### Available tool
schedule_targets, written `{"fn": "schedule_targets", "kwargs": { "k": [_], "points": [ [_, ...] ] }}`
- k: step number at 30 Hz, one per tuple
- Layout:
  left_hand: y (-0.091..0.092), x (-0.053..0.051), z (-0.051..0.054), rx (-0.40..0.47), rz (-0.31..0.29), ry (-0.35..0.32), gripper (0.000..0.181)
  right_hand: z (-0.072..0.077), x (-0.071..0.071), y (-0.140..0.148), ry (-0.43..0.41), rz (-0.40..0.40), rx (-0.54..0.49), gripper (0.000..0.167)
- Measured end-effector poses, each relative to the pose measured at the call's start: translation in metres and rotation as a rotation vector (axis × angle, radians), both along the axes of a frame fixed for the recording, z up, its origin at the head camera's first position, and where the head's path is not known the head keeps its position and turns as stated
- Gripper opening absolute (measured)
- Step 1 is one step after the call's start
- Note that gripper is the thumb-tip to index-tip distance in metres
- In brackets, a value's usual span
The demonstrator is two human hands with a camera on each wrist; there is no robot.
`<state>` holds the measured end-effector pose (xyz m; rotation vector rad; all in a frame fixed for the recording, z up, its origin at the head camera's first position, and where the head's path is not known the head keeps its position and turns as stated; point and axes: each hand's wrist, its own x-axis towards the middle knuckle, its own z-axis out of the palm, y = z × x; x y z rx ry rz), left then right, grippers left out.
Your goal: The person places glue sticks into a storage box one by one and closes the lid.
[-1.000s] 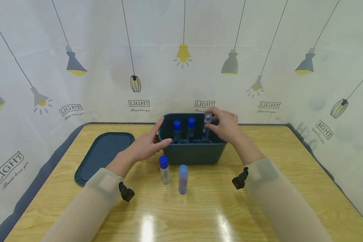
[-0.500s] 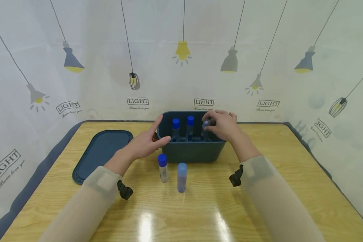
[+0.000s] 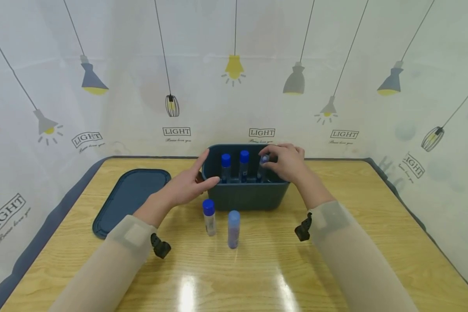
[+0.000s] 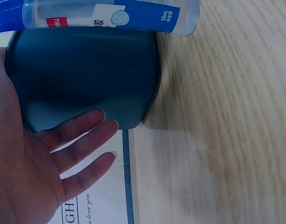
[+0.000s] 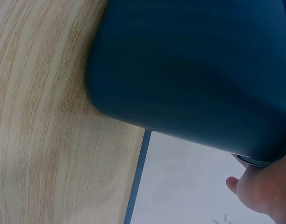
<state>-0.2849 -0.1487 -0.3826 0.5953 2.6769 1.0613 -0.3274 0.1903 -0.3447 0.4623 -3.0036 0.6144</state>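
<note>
A dark blue bin (image 3: 245,197) stands on the table, with two blue-capped glue bottles (image 3: 225,167) upright inside. My right hand (image 3: 286,161) reaches over the bin's right end and pinches the top of another glue bottle (image 3: 262,168), which leans slightly inside. My left hand (image 3: 185,184) rests at the bin's left end, fingers straight and thumb along the front rim. In front of the bin stand a clear glue bottle with a blue cap (image 3: 209,217) and one with a pale blue cap (image 3: 234,229). In the left wrist view, a glue bottle (image 4: 147,15) shows its label close up.
A dark blue lid (image 3: 132,201) lies flat on the wooden table (image 3: 265,268), left of the bin. Behind the table hangs a pale cloth (image 3: 203,73) printed with lamps.
My right hand has lowered the glue bottle deeper into the bin, and its top now sits lower. The left hand keeps its place at the bin.
</note>
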Motion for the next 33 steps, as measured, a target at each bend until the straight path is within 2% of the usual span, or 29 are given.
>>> {"fn": "schedule_targets", "kwargs": {
  "k": [9, 12, 15, 18, 21, 23, 27, 33],
  "points": [
    [-0.002, -0.001, 0.0, 0.006, 0.002, -0.002, 0.099, 0.0, -0.003, -0.002, -0.003, -0.012, -0.02, 0.044],
    [-0.003, -0.002, -0.001, 0.006, 0.002, 0.002, 0.099, -0.002, -0.004, 0.0, 0.02, -0.017, -0.06, 0.044],
    [-0.002, -0.003, -0.002, -0.001, -0.004, 0.009, 0.1, -0.002, -0.002, 0.002, 0.1, -0.032, -0.141, 0.04],
    [-0.001, -0.003, -0.001, -0.008, -0.005, 0.011, 0.1, 0.0, 0.002, 0.003, 0.232, -0.045, -0.238, 0.036],
    [0.0, -0.001, 0.0, -0.012, 0.001, 0.009, 0.1, 0.007, 0.013, 0.002, 0.331, -0.027, -0.331, 0.034],
    [0.0, 0.0, 0.001, -0.013, 0.006, 0.011, 0.1, 0.012, 0.023, 0.0, 0.352, 0.005, -0.394, 0.034],
    [-0.001, -0.001, 0.001, -0.02, 0.007, 0.015, 0.101, 0.018, 0.053, -0.004, 0.305, 0.072, -0.462, 0.033],
    [-0.001, 0.0, -0.001, -0.021, 0.014, 0.009, 0.1, 0.01, 0.097, -0.009, 0.259, 0.189, -0.479, 0.027]
  ]
}}
